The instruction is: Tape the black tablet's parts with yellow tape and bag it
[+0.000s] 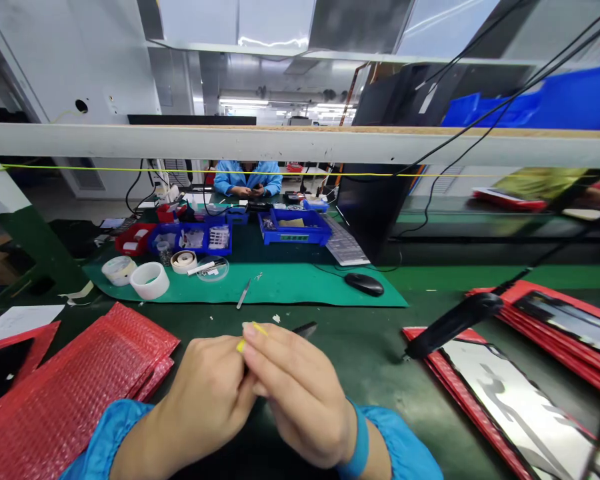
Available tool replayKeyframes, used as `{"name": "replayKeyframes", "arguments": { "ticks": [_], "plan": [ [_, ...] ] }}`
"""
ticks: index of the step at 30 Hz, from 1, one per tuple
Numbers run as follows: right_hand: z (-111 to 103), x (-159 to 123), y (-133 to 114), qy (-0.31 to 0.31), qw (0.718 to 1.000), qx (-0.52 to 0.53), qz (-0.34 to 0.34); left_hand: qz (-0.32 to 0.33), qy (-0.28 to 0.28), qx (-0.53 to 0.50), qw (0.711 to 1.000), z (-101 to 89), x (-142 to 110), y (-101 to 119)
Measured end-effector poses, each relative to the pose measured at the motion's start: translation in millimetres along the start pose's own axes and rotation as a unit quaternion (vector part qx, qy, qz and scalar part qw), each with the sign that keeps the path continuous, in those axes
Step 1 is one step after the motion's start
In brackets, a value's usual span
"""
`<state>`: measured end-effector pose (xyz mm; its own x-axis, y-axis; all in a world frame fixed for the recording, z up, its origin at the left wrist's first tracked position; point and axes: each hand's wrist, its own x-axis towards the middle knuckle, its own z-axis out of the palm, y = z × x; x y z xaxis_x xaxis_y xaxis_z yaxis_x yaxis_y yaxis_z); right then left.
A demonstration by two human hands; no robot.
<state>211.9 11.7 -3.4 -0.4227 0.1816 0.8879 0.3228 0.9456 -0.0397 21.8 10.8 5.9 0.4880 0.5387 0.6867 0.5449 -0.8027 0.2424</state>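
Note:
My left hand (pixel 213 383) and my right hand (pixel 303 393) meet over the front of the dark green bench, fingers closed and fingertips touching. A small yellow piece (pixel 259 328) is pinched between them; the fingers cover most of it, so its kind is unclear. Past my right fingers a dark pointed tip (pixel 306 329) pokes out, and I cannot tell whether it is held or lies on the bench. Just beyond the hands lie a scrap of white (pixel 277 319) and a thin knife-like tool (pixel 243 293) on the green mat (pixel 290 283).
Red bubble bags (pixel 85 380) are piled at left. At right, an electric screwdriver (pixel 453 327) hangs over a silver-backed panel (pixel 525 407). Tape rolls (pixel 150 281), blue bins (pixel 295 235) and a mouse (pixel 364 284) stand farther back. A person (pixel 249 180) in blue sits opposite.

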Motion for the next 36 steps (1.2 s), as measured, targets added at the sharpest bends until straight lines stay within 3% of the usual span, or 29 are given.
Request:
{"name": "replayKeyframes", "arguments": {
  "ticks": [3, 11, 27, 36],
  "plan": [
    [0.5, 3.1, -2.4, -0.022, 1.000, 0.007, -0.015, 0.012, 0.009, -0.016, 1.000, 1.4, -1.1, -1.1],
    [-20.7, -2.0, 6.2, -0.025, 0.997, -0.037, 0.058, -0.056, -0.045, -0.040, 0.997, -0.9, 3.0, 0.2],
    [-7.4, -8.5, 6.7, 0.017, 0.996, -0.026, 0.082, -0.051, -0.039, -0.036, 0.997, -2.0, 2.9, 0.7],
    [2.1, -4.0, -4.6, 0.010, 0.999, 0.018, 0.035, 0.004, 0.008, -0.012, 1.000, 2.2, 1.7, 1.2]
  ]
}}
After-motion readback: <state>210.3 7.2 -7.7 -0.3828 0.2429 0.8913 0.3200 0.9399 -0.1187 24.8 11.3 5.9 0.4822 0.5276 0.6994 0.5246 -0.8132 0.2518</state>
